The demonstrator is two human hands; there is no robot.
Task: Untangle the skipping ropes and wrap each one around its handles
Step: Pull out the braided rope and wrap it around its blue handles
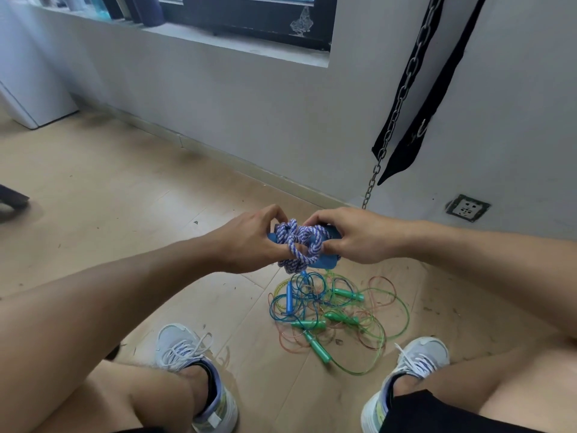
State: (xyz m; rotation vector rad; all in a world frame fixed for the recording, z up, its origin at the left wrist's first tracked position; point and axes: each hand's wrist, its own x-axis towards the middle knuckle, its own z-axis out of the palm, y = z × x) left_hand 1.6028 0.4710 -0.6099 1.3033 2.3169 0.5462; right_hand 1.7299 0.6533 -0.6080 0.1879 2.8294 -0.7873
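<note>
Head view: both hands' grip [249, 242] [349, 235] around braided rope [299, 242]

A light wooden plank floor [103, 195] runs to a pale grey wall [249, 120] with a low skirting board [237, 160]. Far up, a dark-framed window [249, 17] sits above a deep grey sill [237, 42]. At right, a metal chain [402, 95] and 2 black straps [437, 89] hang down the wall, near a wall socket [467, 207]. A white cabinet [34, 98] stands far left.
</note>
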